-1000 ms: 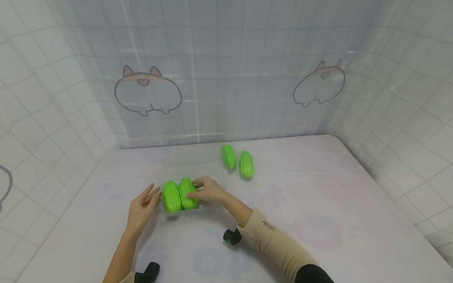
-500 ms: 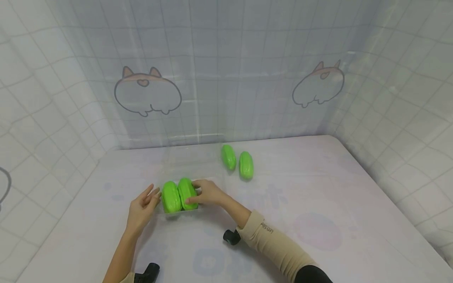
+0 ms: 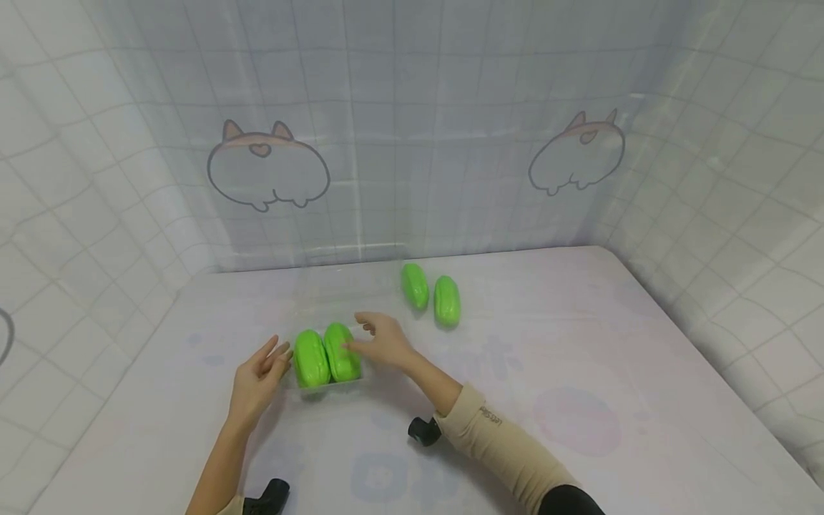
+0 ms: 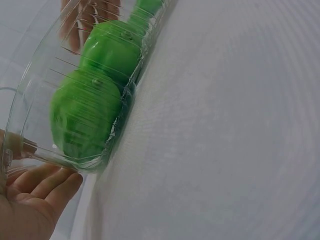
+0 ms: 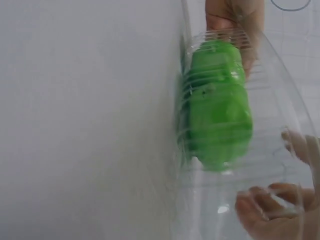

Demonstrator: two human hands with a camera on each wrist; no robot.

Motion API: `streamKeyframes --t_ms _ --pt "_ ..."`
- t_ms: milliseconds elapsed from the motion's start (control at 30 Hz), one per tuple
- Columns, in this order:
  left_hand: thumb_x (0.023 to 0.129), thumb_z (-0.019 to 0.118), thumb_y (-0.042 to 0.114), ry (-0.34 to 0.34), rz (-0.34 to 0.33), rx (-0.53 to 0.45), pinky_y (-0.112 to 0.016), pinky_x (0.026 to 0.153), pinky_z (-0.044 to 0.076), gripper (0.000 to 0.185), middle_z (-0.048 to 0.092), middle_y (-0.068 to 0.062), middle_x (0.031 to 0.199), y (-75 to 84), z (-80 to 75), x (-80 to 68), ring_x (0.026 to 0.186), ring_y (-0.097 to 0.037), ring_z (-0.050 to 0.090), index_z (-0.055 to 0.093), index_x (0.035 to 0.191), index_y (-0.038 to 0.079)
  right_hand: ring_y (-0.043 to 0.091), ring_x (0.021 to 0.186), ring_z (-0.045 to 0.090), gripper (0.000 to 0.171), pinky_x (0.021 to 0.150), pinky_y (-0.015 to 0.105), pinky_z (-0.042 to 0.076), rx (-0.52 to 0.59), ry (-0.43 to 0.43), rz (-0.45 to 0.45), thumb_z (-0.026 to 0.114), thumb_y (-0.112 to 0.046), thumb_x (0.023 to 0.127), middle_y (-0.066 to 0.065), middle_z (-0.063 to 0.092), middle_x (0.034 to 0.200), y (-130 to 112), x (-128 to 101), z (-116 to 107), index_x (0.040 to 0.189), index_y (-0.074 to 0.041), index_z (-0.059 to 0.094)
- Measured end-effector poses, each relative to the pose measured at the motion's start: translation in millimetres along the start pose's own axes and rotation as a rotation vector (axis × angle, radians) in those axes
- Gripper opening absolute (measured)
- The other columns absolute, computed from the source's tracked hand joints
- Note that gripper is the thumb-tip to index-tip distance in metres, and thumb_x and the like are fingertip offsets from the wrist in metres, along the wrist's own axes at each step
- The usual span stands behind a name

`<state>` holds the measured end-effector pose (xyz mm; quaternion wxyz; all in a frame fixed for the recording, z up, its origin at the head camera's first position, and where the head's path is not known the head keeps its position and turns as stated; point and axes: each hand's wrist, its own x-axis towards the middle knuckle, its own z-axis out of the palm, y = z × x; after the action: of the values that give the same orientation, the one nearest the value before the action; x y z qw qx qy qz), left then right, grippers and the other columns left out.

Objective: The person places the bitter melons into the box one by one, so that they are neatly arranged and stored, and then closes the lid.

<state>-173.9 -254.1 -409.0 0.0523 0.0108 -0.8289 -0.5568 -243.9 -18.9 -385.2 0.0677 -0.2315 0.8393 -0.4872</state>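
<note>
Clear container [image 4: 37, 102]: two in, two out.
In: left green piece [image 3: 312, 360], right green piece [image 3: 340, 350]. Outstanding, I judge: left loose piece [image 3: 415, 286], right loose piece [image 3: 447, 302], farther right. Right hand [image 3: 385, 345]: just beside right green piece, thumb and fingers apart, nothing gripped. Left hand [image 3: 254, 386]: relaxed, at the container's left side.

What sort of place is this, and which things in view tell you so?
Probably a small staged work booth, though that is a guess: a pale tabletop is enclosed on three visible sides by grid-patterned walls, the back one bearing cartoon animal drawings.
</note>
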Motion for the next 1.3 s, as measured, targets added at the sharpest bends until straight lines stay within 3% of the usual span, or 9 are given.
streamKeyframes --t_ms 167,400,567,1000,1300 --pt "0.101 0.044 0.015 0.003 -0.009 -0.006 -0.01 0.085 0.048 0.053 0.041 -0.027 0.139 -0.7 -0.7 -0.5 0.109 -0.001 0.054 0.024 0.145 -0.006 0.031 0.11 0.06 0.052 0.092 0.035 0.052 0.083 0.089 -0.07 0.068 -0.02 0.087 0.019 0.06 0.123 2 -4 -12 0.129 0.005 0.052" --pt "0.101 0.043 0.015 0.001 -0.017 -0.001 -0.008 0.084 0.047 0.053 0.04 -0.027 0.139 2.2 -1.9 0.0 0.112 -0.006 0.052 0.023 0.146 -0.006 0.035 0.107 0.06 0.049 0.091 0.034 0.053 0.236 0.164 -0.082 0.068 -0.014 0.087 0.026 0.06 0.119 8 -7 -30 0.128 0.007 0.052" --pt "0.101 0.043 0.014 -0.007 -0.01 -0.011 -0.008 0.084 0.047 0.054 0.039 -0.027 0.14 1.4 -2.1 0.7 0.11 -0.001 0.052 0.022 0.146 -0.006 0.035 0.105 0.062 0.048 0.091 0.035 0.053 0.295 0.206 -0.073 0.068 -0.01 0.086 0.027 0.06 0.118 15 -11 -46 0.127 0.009 0.052" --pt "0.1 0.044 0.014 -0.009 0.003 -0.024 -0.009 0.084 0.047 0.053 0.041 -0.028 0.138 2.4 -0.8 3.1 0.112 -0.011 0.054 0.024 0.145 -0.007 0.034 0.103 0.063 0.049 0.089 0.039 0.053 0.208 0.326 0.007 0.07 -0.014 0.085 0.025 0.062 0.116 43 -20 -92 0.125 0.009 0.054" --pt "0.101 0.043 0.016 -0.016 -0.002 -0.005 -0.009 0.085 0.047 0.054 0.041 -0.028 0.138 1.9 -1.8 1.5 0.109 -0.006 0.055 0.023 0.146 -0.006 0.032 0.107 0.06 0.05 0.095 0.041 0.05 0.149 0.387 0.106 0.069 -0.02 0.086 0.021 0.061 0.12 68 -18 -113 0.127 0.003 0.054"
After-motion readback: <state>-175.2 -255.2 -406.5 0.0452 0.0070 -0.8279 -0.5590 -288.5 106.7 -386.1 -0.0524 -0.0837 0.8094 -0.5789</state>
